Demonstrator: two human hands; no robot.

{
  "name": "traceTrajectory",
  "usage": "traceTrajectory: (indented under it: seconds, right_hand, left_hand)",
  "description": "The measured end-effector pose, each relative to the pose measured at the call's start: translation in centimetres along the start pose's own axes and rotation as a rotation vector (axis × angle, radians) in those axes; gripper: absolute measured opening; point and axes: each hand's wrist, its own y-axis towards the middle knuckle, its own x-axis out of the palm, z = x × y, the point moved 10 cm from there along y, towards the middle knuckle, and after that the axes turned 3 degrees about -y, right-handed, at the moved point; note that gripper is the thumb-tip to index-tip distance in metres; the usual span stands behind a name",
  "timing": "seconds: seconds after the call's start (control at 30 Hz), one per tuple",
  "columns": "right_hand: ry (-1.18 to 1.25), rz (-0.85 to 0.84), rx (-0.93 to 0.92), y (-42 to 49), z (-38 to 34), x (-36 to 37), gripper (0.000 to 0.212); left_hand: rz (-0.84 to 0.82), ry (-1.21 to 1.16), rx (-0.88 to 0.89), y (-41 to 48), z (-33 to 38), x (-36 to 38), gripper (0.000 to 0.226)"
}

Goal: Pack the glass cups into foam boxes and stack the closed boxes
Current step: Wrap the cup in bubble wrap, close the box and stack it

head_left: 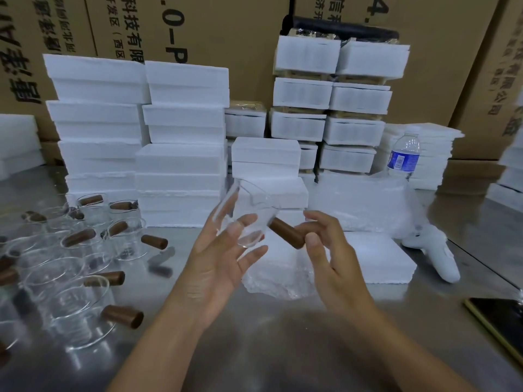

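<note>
1. Progress check: somewhere mid-batch, I'd say. Closed foam boxes (184, 154) already sit in tall piles across the upper left and upper centre of the frame, so a decent chunk looks done.
2. One glass cup (246, 219) is up in the air at the centre of the frame, tilted over, not in any box yet.
3. My left hand (223, 264) is spread wide with the fingers nearly straight, and the cup's clear body leans on the fingertips. My right hand (322, 247) pinches the cup's brown handle (285, 236) between thumb and fingers.
4. Just below the cup, right of centre, a flat white foam box (376, 258) lies on the steel table (283, 349) with crinkly plastic wrap (271, 284) beside it. That's probably where this cup goes, but I can't tell if that box is open.
5. Left to do: plenty. A whole crowd of loose cups (85, 250) with the same brown handles sits at the left of the frame, all unpacked, so there's lots of packing, closing and stacking ahead.
</note>
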Motion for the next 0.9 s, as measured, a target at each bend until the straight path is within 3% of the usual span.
traceTrajectory:
  seconds: [0.1,0.27,0.4,0.5,0.63,0.77,0.9]
  right_hand:
    - [0.014,-0.053,-0.072,0.1,-1.0,-0.2,0.028]
    - [-0.042,-0.159,-0.083,0.1,-0.8,0.1,0.01]
    - [-0.134,-0.086,-0.072,0.8,0.1,-1.2,0.017]
    - [-0.221,0.044,-0.045,1.2,1.1,-2.8,0.016]
    - [-0.105,0.243,0.08,1.5,3.0,-5.4,0.017]
    - [0.021,0.311,0.19,1.3,4.3,-6.4,0.026]
    - [0.066,0.298,0.233,1.2,4.7,-6.2,0.025]
  left_hand:
    - [-0.01,0.139,0.008,-0.1,-0.3,0.7,0.087]
    - [0.056,0.266,0.048,0.0,-0.6,0.5,0.067]
    - [0.184,0.405,0.06,-0.1,-1.0,-0.3,0.09]
    - [0.254,0.852,0.045,-0.5,-1.4,-0.5,0.09]
    - [0.26,1.513,0.121,-1.1,-1.9,-0.8,0.064]
    - [0.241,1.782,0.212,-0.6,-2.4,-0.4,0.047]
    - [0.221,1.802,0.312,-0.2,-3.0,1.0,0.039]
